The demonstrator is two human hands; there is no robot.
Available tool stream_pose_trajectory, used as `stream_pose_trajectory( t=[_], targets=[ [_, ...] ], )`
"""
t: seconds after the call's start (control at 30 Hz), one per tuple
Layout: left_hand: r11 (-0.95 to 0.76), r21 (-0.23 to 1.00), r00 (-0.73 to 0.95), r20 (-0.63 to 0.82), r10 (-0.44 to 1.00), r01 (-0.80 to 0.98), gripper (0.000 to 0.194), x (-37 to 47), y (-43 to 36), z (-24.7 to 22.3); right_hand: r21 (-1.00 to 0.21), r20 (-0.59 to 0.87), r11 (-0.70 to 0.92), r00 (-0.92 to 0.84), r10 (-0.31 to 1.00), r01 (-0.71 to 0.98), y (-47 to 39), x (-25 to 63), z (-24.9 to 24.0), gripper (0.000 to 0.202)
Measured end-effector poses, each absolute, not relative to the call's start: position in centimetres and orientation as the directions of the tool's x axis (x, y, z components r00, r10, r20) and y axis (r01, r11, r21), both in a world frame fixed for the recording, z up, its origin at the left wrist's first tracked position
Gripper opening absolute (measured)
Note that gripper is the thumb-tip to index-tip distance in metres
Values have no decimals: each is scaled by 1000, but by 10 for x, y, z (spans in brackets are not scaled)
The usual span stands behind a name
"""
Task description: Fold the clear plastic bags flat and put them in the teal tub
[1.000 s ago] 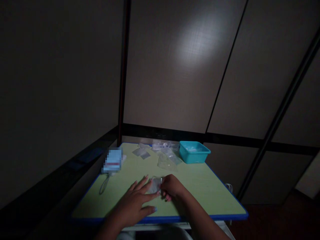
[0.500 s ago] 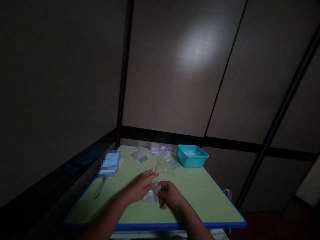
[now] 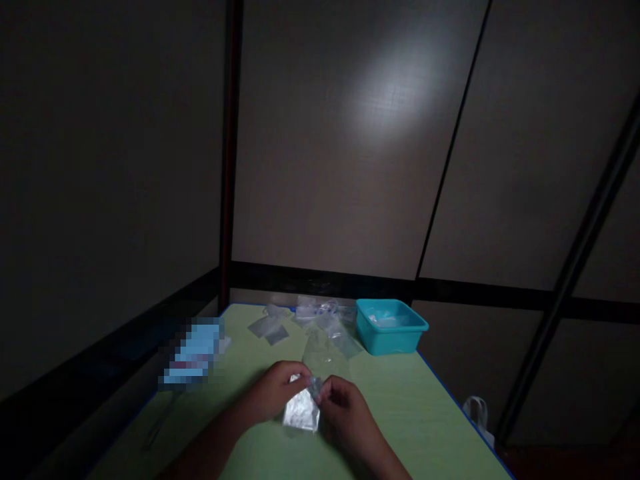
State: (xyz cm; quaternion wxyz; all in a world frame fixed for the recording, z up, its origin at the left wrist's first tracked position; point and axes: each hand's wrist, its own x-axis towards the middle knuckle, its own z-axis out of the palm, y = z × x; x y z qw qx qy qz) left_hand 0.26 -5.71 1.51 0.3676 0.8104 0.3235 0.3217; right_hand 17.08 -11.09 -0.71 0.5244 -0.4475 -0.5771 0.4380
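A small clear plastic bag [image 3: 302,411] hangs between my hands above the green table, its face catching the light. My left hand [image 3: 277,393] pinches its upper edge, thumb and fingers pressed together. From the other side my right hand [image 3: 345,407] grips the same edge with curled fingers, close against the left fingertips. Just beyond the hands lies a larger clear plastic bag [image 3: 325,353], flat on the table. What the small bag holds, if anything, cannot be made out.
A turquoise basin [image 3: 390,330] with clear plastic inside stands at the back right of the table [image 3: 250,373]. Several clear bags [image 3: 270,327] lie at the back. A blurred blue item [image 3: 193,353] with a strap is at the left edge. Dark panels rise behind.
My left hand has gone from fingers stretched out over the small bag to pinching its edge. The bag's face now shows brighter. The view has shifted slightly.
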Motion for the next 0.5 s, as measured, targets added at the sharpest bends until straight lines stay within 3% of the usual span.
stream_pose_trajectory(
  t=[0.23, 0.33, 0.5],
  targets=[
    [-293, 939, 561, 147, 814, 180, 35, 40, -35, 18, -992, 117, 116, 8, 993, 53, -94, 209, 14, 33],
    [-156, 975, 550, 44, 834, 159, 43, 58, -23, 8, -994, 101, 100, 34, 994, 48, -82, 224, 11, 41],
    [-62, 994, 517, 8, 856, 86, 49, 75, -18, -8, -999, 17, 16, 29, 999, 45, -69, 225, -9, 56]
  ],
)
